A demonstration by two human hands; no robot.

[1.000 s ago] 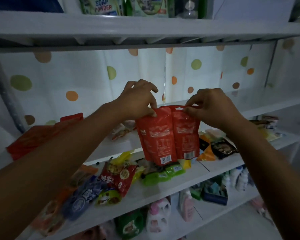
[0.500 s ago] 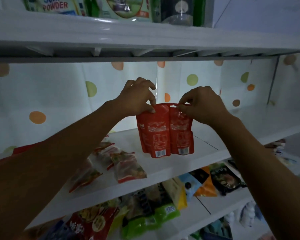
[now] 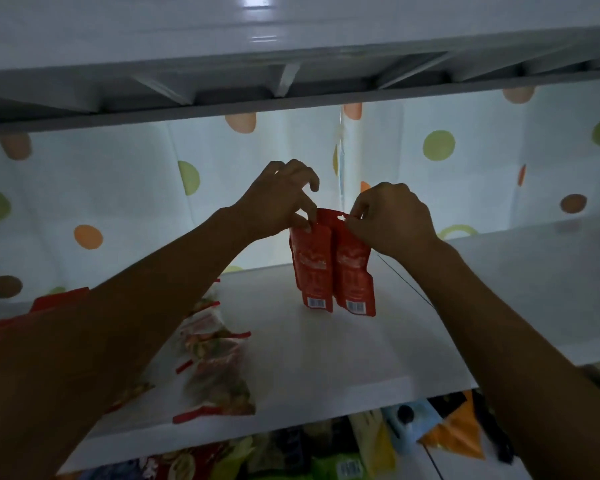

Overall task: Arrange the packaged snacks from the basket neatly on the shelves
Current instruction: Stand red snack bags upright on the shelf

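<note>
Two red snack pouches (image 3: 333,271) stand upright side by side on the white shelf (image 3: 343,358), barcodes facing me. My left hand (image 3: 281,199) pinches the top edge of the left pouch. My right hand (image 3: 392,216) pinches the top edge of the right pouch. The pouches' bottoms touch the shelf near its back, in front of the polka-dot backing.
Several clear snack packets with red strips (image 3: 215,362) lie at the shelf's left. A red pack (image 3: 59,299) sits far left. The upper shelf (image 3: 291,84) hangs close overhead. The lower shelf holds mixed colourful packets (image 3: 378,441). Bare shelf extends to the right (image 3: 534,289).
Both hands carried the red pouches up from the lower shelf level and further back, setting them down on the middle shelf. The view rose with them.
</note>
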